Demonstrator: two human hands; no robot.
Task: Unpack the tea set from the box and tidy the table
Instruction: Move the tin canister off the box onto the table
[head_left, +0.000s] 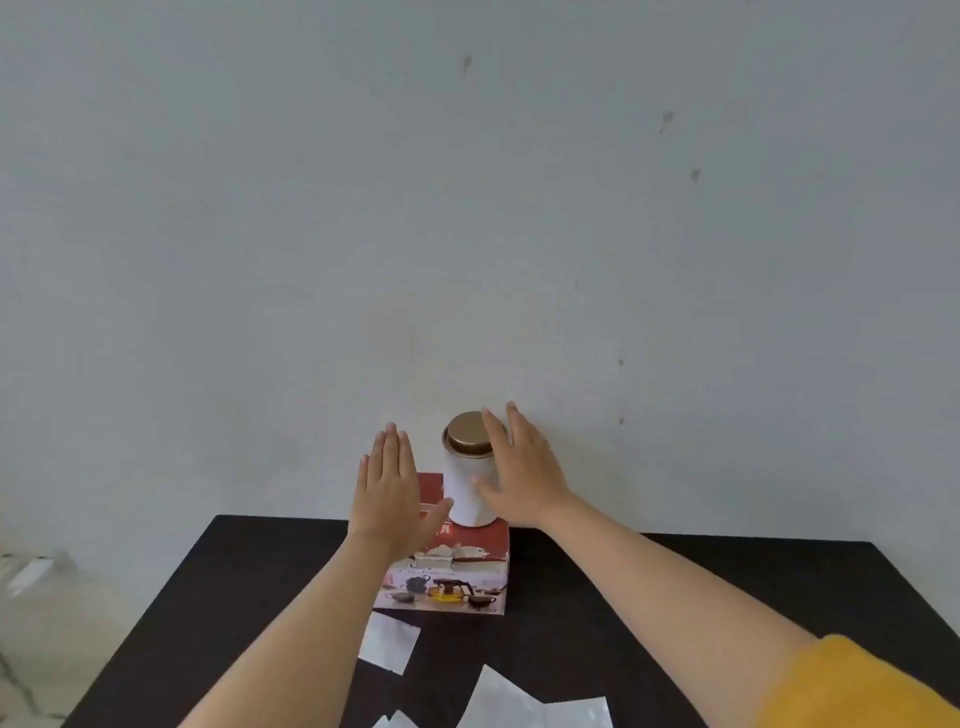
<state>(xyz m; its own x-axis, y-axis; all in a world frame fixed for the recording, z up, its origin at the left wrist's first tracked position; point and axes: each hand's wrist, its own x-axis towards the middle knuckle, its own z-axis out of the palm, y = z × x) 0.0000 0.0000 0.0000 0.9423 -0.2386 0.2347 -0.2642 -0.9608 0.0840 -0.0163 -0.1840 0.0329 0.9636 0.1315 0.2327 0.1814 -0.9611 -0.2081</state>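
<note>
We have both hands flat-fingered, no grip yet: left hand over the box, right hand against the white tin standing on that box at the counter's far edge. A nudge could topple the tin. The box's writing is too blurred to read.

Pale grey wall – faintly smudged – behind a black table; marbled floor at left
</note>
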